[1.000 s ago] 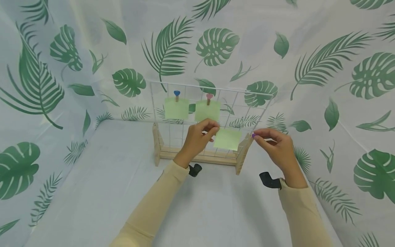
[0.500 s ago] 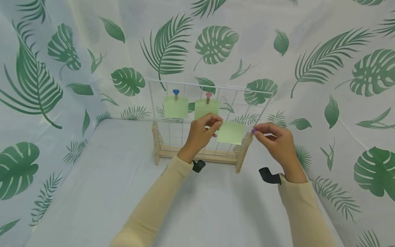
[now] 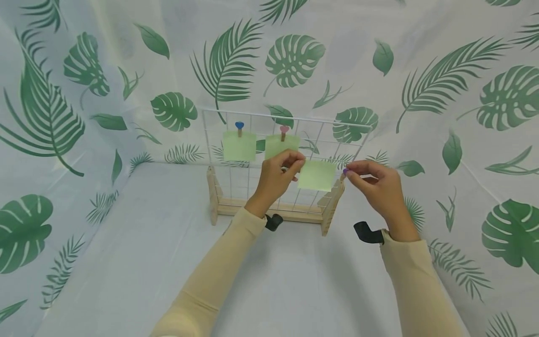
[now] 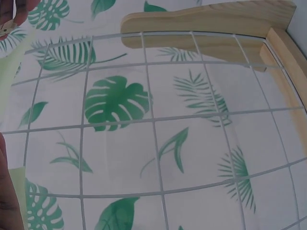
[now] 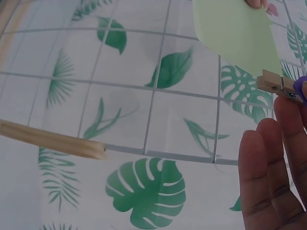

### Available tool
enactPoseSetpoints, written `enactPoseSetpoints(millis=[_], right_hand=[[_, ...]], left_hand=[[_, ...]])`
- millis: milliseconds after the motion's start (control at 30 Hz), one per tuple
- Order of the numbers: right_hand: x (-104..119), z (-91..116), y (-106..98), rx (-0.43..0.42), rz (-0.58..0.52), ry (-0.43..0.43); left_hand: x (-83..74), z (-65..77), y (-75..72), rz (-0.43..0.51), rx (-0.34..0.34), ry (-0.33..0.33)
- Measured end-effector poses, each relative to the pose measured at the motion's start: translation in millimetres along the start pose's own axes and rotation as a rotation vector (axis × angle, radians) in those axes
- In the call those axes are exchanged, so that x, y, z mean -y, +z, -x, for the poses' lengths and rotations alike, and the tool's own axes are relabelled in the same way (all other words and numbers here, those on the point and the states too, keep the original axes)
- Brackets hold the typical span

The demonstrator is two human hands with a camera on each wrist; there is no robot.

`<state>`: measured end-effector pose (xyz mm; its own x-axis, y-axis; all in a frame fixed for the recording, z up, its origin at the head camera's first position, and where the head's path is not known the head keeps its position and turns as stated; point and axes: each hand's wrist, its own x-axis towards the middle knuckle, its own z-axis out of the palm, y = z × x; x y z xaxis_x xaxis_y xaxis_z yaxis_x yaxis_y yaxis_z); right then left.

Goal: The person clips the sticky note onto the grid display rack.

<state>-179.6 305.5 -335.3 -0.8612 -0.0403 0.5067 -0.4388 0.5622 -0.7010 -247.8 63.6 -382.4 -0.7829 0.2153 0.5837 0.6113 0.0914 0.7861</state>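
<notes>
In the head view my left hand [image 3: 276, 180] pinches a pale green paper note [image 3: 317, 176] by its left edge, in front of a white wire grid rack [image 3: 287, 118]. My right hand [image 3: 379, 189] is just right of the note. Between its thumb and finger it holds a small wooden clothespin [image 5: 271, 82] with a purple ornament [image 3: 346, 172]. In the right wrist view the clothespin's tip lies close to the note's corner; whether they touch I cannot tell. Two more green notes hang on the grid, under a blue-heart clothespin [image 3: 239, 127] and a pink-heart clothespin [image 3: 284, 131].
The grid stands in a wooden base [image 3: 214, 194] on a white-covered table [image 3: 168, 243]. Leaf-printed cloth [image 3: 139, 107] surrounds it at the back and sides. A black camera mount [image 3: 367, 233] sits at the right wrist, another at the left.
My left hand has raised the note and shifted it slightly right, closer to the clothespin. The right hand has risen a little, still holding the clothespin.
</notes>
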Motion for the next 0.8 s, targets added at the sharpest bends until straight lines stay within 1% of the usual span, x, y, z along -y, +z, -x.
enactPoseSetpoints(millis=[100, 333, 667, 800], right_hand=[[2.0, -2.3, -0.1, 0.002, 0.0, 0.003], [4.5, -9.0, -3.2, 0.011, 0.081, 0.017], [5.1, -14.0, -4.1, 0.019, 0.082, 0.028], [4.5, -16.8, -3.7, 0.012, 0.073, 0.015]], left_hand=[[-1.0, -2.2, 0.3, 0.0, -0.007, -0.001], [-2.8, -8.6, 2.1, -0.002, -0.015, -0.002], [-3.7, -12.1, 6.0, 0.003, -0.034, 0.001], [-3.7, -13.1, 7.1, 0.002, -0.051, 0.001]])
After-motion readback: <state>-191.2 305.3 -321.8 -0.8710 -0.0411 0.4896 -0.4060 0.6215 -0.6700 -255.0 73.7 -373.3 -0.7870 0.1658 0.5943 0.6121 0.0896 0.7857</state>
